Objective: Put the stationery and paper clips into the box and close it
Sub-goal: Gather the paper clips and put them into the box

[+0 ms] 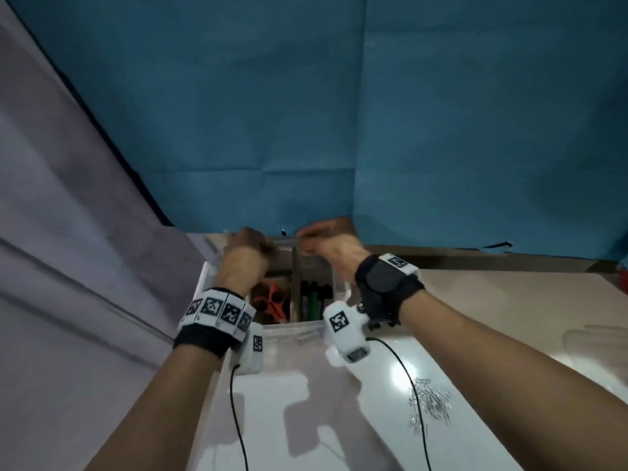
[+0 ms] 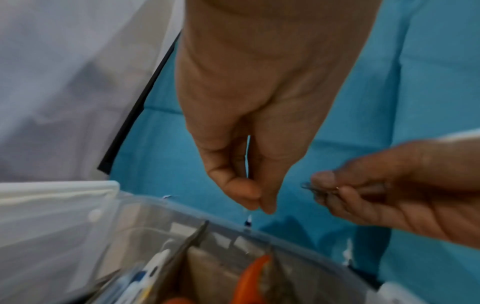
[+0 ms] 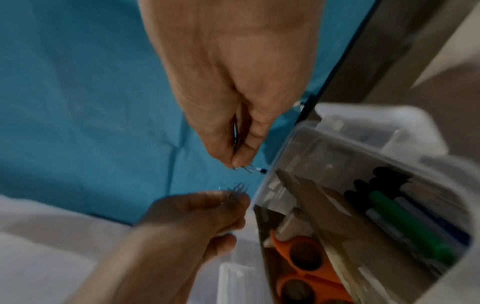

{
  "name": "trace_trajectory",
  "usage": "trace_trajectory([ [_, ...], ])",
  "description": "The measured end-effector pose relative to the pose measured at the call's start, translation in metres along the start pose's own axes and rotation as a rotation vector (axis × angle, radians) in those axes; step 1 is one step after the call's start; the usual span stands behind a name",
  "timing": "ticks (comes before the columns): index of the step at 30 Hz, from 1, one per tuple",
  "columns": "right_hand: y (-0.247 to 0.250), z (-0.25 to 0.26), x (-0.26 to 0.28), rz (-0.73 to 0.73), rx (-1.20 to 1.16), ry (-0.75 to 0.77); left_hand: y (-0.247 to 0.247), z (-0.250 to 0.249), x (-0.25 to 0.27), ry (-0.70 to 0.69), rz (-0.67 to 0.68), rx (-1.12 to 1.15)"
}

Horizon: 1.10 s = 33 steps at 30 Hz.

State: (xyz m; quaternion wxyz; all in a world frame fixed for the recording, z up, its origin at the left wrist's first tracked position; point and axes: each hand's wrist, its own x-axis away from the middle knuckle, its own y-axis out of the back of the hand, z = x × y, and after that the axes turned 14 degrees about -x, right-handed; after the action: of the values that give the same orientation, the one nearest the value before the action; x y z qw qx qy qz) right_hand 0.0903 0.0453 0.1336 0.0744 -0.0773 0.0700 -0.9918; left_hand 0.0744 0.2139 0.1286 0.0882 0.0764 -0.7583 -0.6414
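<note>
A clear plastic box [image 1: 292, 329] stands open on the white table, split by a cardboard divider [image 1: 295, 283]. Orange scissors [image 1: 272, 300] lie in its left part and markers [image 1: 314, 300] in its right part. Both hands hover over the box's far rim. My left hand [image 1: 258, 246] pinches a few paper clips [image 3: 233, 189] that stick out past its fingertips. Just to its right, my right hand [image 1: 306, 237] pinches other paper clips [image 3: 244, 168] between thumb and fingers. A heap of loose paper clips [image 1: 430, 402] lies on the table to the near right.
A blue cloth [image 1: 339, 130] hangs right behind the box. A grey curtain [image 1: 68, 232] fills the left side. Black cables [image 1: 238, 419] trail from the wrist cameras over the white table [image 1: 492, 317]. A white plastic part [image 2: 52, 197] sits against the box's left side.
</note>
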Motion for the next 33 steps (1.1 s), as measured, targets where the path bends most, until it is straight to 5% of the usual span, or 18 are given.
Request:
trace_trajectory([
  [3,-0.034,-0.015,-0.021,0.078,0.282,-0.028,-0.019,0.008,-0.013,0.047,0.123,-0.013],
  [7,-0.035,-0.029,-0.027,0.161,0.556,-0.040,-0.031,0.010,-0.015,0.061,0.118,0.001],
  [16,0.067,-0.007,0.020,0.019,0.184,-0.064,-0.020,-0.063,0.040,-0.272,-0.065,0.104],
  [20,0.135,-0.014,0.056,-0.012,0.295,-0.081,-0.037,-0.121,0.090,-0.441,-0.048,0.227],
  [28,0.219,-0.133,0.104,0.144,0.963,-0.234,-0.180,-0.158,0.133,-0.487,0.392,0.052],
  [33,0.214,-0.179,0.155,0.245,1.189,-0.032,-0.230,-0.147,0.168,-0.645,0.233,-0.125],
])
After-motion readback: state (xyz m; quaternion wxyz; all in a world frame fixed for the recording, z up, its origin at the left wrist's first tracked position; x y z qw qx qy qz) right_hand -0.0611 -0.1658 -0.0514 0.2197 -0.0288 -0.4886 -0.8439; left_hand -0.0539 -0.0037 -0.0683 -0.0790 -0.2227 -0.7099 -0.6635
